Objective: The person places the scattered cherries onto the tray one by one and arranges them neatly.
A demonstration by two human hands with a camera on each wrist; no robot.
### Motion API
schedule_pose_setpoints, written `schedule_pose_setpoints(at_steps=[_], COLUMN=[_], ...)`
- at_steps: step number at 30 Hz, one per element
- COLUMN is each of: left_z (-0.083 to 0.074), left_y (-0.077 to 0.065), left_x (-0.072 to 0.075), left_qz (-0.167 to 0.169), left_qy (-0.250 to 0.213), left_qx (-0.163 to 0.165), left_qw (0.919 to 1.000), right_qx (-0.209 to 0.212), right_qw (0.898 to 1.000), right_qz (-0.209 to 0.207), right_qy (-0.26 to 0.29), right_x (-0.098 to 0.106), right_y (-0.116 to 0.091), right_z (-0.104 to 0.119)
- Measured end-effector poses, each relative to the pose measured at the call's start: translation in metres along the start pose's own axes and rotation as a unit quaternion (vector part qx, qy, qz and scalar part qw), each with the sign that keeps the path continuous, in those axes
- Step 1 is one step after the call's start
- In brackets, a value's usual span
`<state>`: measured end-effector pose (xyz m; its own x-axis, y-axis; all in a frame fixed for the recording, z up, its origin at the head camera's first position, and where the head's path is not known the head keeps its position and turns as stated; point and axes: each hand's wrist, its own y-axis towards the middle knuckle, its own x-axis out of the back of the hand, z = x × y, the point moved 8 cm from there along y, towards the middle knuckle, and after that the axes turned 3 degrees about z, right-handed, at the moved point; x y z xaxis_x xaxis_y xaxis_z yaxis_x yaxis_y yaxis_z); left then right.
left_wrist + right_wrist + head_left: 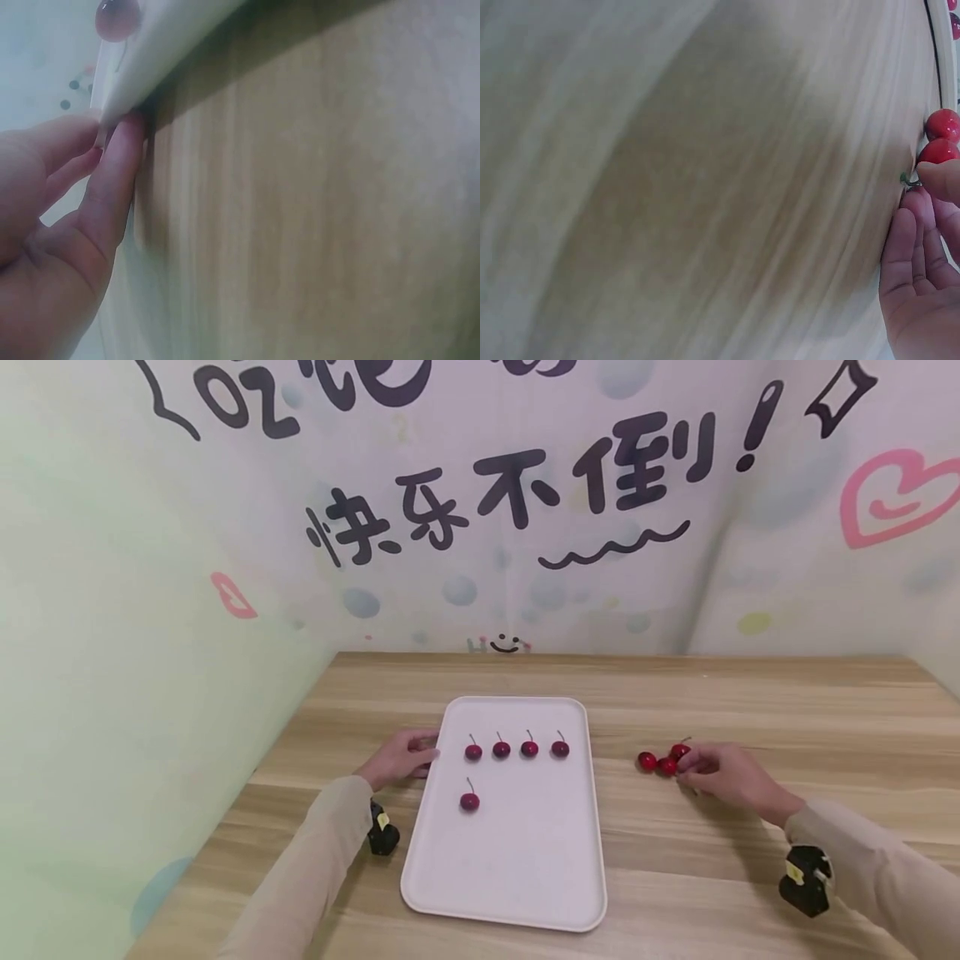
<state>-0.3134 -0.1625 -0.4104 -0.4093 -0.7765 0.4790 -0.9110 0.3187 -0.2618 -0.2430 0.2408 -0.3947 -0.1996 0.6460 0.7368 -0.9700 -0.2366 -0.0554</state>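
Observation:
A white rectangular tray (517, 877) lies on the wooden table, with several dark red cherries (529, 749) in a row near its far end. One more cherry (469, 802) sits below the row's left end, its stem pointing away. My left hand (401, 757) grips the tray's left edge, thumb and fingertips on the rim (139, 82). To the right of the tray, my right hand (723, 774) reaches a small cluster of cherries (647, 762). In the right wrist view, thumb and fingertips pinch a cherry's stem (910, 181), beside the red cherry (937, 152).
The wooden table (825, 718) runs back to a printed cloth backdrop (510, 593) with large black lettering. Black wrist cameras (806, 881) are strapped over both beige sleeves (877, 868).

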Motion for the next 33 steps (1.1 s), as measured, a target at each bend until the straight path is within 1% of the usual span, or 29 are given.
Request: schedule_pose_setpoints(at_steps=[3,9,14,19,25,27,33], left_z=[-0.0026,-0.0002,0.0000,-0.0023,-0.0022,-0.0025,-0.0011], left_y=[0.0005,-0.0018,-0.0013,-0.0008,-0.0011,-0.0013,-0.0008], left_x=[0.0005,-0.0002,-0.0006,-0.0004,0.0001,0.0003,-0.0002], left_qz=[0.001,0.001,0.000,0.000,-0.005,-0.007,-0.007], left_qy=[0.003,0.004,0.005,0.011,-0.001,0.001,-0.002], left_qx=[-0.003,-0.004,-0.001,-0.008,-0.004,-0.002,-0.004], left_qw=[1.0000,1.0000,1.0000,0.9999,1.0000,1.0000,1.0000], right_qx=[-0.003,-0.009,-0.003,-0.001,0.001,0.005,0.007], right_qw=[1.000,1.000,1.000,1.000,0.999,0.999,0.999], right_qz=[-0.003,0.003,0.010,0.020,0.025,0.024,0.031], right_qy=[-0.007,-0.020,-0.023,-0.022,-0.035,-0.034,-0.008], right_x=[0.0016,-0.0010,-0.0018,-0.0013,-0.0004,-0.0001,-0.0006], right_y=[0.0006,0.0019,0.0029,0.0052,0.0082,0.0081,0.0084], right_z=[0.0010,-0.0003,-0.0005,0.0011,-0.0007,-0.0005,-0.0006])
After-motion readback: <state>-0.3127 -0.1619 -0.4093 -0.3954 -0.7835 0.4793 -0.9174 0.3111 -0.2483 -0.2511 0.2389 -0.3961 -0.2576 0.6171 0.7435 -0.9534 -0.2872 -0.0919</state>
